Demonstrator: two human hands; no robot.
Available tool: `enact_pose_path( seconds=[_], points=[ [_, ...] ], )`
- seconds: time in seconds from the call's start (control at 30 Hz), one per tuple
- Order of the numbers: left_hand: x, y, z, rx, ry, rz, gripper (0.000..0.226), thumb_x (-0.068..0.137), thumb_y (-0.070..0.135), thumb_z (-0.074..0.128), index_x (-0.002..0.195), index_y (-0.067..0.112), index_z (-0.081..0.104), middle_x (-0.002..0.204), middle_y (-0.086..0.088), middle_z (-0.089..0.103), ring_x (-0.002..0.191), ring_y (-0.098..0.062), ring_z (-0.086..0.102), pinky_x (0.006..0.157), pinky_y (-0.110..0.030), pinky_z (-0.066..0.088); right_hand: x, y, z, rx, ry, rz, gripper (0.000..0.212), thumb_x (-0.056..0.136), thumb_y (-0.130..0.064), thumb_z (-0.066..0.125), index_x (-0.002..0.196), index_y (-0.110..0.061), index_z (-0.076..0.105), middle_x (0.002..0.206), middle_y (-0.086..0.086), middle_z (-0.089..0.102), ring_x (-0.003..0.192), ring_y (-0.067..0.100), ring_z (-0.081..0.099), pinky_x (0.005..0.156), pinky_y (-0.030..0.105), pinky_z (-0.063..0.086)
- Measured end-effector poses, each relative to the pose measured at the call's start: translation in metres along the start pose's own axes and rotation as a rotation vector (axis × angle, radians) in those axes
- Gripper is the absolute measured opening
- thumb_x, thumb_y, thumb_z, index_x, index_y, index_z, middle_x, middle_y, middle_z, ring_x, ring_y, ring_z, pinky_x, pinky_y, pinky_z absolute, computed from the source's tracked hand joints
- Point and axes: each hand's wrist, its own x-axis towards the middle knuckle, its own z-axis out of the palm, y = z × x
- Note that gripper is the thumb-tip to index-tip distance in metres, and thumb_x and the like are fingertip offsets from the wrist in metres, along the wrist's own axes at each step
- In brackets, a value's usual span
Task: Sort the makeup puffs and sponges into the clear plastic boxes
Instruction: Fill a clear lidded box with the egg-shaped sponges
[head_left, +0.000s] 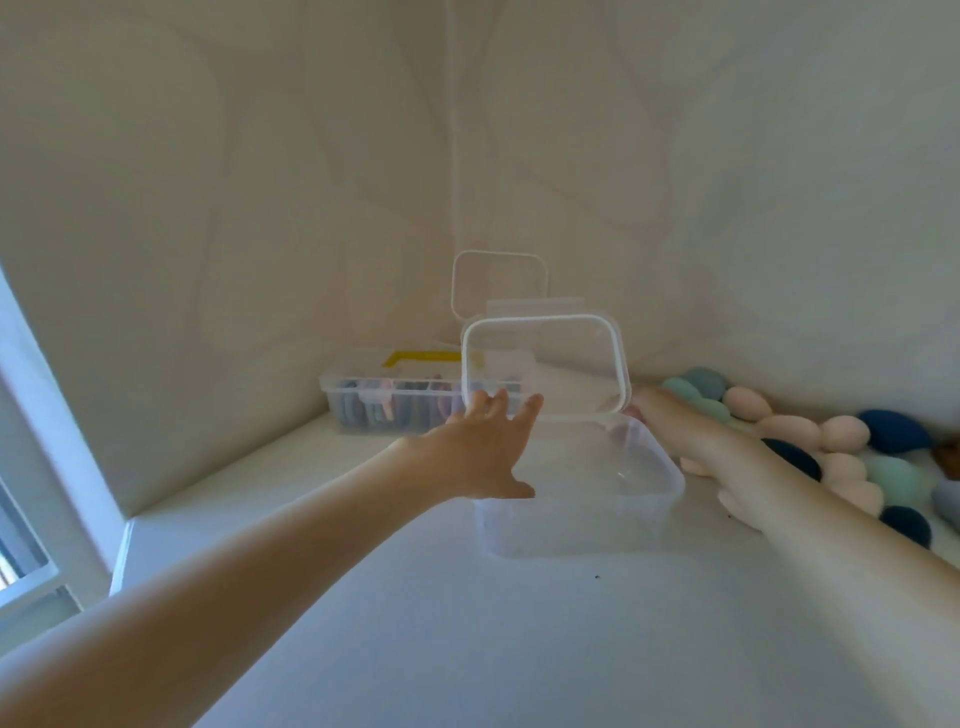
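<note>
A clear rectangular plastic box (579, 512) stands on the white bench (467, 649), toward its far side and a little right of the middle; its hinged clear lid with a white rim (543, 366) stands raised, nearly upright, over the far wall of the box; what lies inside the box cannot be made out, apart from a faint pinkish shape at its far end. The left hand (488, 447) reaches forward with fingers straight and spread; its fingertips (480, 402) touch the lower left edge of the lid, and its thumb rests at the near left rim of the box. The right hand (680, 431) lies along the right side of the box, reaching toward the hinge corner; its fingers are hidden behind the box and lid, so I cannot tell whether they grip anything.

Behind the lid, against the far corner of the bench where two pale walls meet, a second clear lid (498, 283) stands upright. To the left of it, along the far edge, sits a long clear plastic box with a yellow handle (395, 402), packed with upright flat puffs in grey, blue and pink (384, 410).

Along the right edge of the bench lies a heap of egg-shaped makeup sponges in pale pink, mint green, teal and dark blue (841, 457), just beside the right forearm; a white window frame (31, 467) shows at the left.
</note>
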Motion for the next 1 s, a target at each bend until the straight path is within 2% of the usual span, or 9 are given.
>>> enact_pose_path(
  seconds=[0.07,0.13,0.2,0.33,0.43,0.53,0.7,0.83,1.0],
  points=[
    [0.0,0.001,0.002,-0.001,0.028,0.009,0.093,0.088,0.044,0.054,0.148,0.014,-0.01,0.155,-0.018,0.007,0.142,-0.039,0.008,0.115,-0.054,0.02,-0.007,0.001,-0.011,0.089,0.078,-0.005,0.027,0.089,-0.005,0.057,0.07,-0.023,0.057,0.074,-0.003,0.057,0.072,0.014,0.056,0.062,0.021,0.04],
    [0.002,0.001,0.003,-0.055,0.051,-0.003,0.091,0.088,0.042,0.055,0.148,0.013,-0.007,0.155,-0.016,0.009,0.142,-0.038,0.008,0.114,-0.053,0.021,-0.015,0.001,-0.026,0.085,0.191,-0.015,0.005,0.085,-0.013,0.066,0.087,-0.017,0.066,0.089,0.001,0.059,0.089,0.02,0.057,0.067,0.025,0.037],
    [0.001,0.002,0.004,-0.134,0.096,0.005,0.088,0.088,0.04,0.055,0.149,0.012,-0.003,0.155,-0.013,0.012,0.142,-0.036,0.011,0.114,-0.05,0.022,-0.024,0.001,-0.043,0.099,0.254,0.023,0.021,0.083,-0.019,0.068,0.103,-0.013,0.065,0.099,0.002,0.056,0.093,0.021,0.052,0.074,0.025,0.037],
    [-0.001,0.011,0.004,-0.253,0.16,0.026,0.081,0.088,0.037,0.056,0.147,0.01,0.009,0.151,-0.01,0.024,0.138,-0.033,0.019,0.11,-0.042,0.025,-0.049,0.001,-0.055,0.088,0.035,0.056,0.017,0.083,-0.029,0.068,0.097,-0.021,0.061,0.101,0.002,0.057,0.089,0.019,0.054,0.071,0.026,0.042],
    [-0.001,0.018,0.003,-0.259,0.166,0.032,0.079,0.088,0.036,0.056,0.147,0.009,0.011,0.147,-0.012,0.028,0.138,-0.033,0.019,0.11,-0.041,0.026,-0.065,0.002,-0.048,-0.062,-0.068,0.091,0.018,0.088,-0.039,0.061,0.097,-0.024,0.056,0.083,-0.008,0.051,0.071,0.006,0.047,0.061,0.017,0.035],
    [-0.002,0.025,0.004,-0.28,0.181,0.039,0.077,0.088,0.036,0.055,0.146,0.009,0.012,0.144,-0.012,0.032,0.137,-0.033,0.021,0.109,-0.041,0.027,-0.076,0.005,-0.044,0.028,-0.013,0.075,0.025,0.093,-0.038,0.053,0.102,-0.016,0.06,0.079,-0.007,0.051,0.066,0.004,0.046,0.052,0.013,0.033],
    [-0.001,0.032,0.006,-0.402,0.276,0.03,0.067,0.091,0.031,0.053,0.145,0.011,0.019,0.145,-0.009,0.037,0.137,-0.029,0.026,0.11,-0.036,0.026,-0.081,0.003,-0.054,0.097,0.217,0.074,0.027,0.096,-0.029,0.045,0.093,-0.014,0.068,0.105,0.013,0.065,0.102,0.029,0.058,0.078,0.031,0.041],
    [-0.001,0.026,0.005,-0.614,0.424,0.008,0.051,0.092,0.021,0.051,0.139,0.013,0.034,0.142,-0.005,0.045,0.131,-0.022,0.042,0.104,-0.029,0.035,-0.087,-0.028,-0.064,0.087,0.398,-0.159,0.008,0.088,-0.018,0.058,0.085,-0.025,0.06,0.105,0.008,0.055,0.087,0.019,0.055,0.075,0.026,0.04],
    [-0.007,0.007,0.001,-0.776,0.414,0.005,0.041,0.09,0.001,0.044,0.129,0.012,0.048,0.132,-0.003,0.054,0.119,-0.018,0.053,0.094,-0.02,0.038,-0.09,-0.076,-0.039,0.074,-0.082,-0.255,0.017,0.091,-0.014,0.055,0.09,-0.031,0.052,0.078,-0.003,0.059,0.056,0.006,0.057,0.058,0.02,0.044]
  ],
)
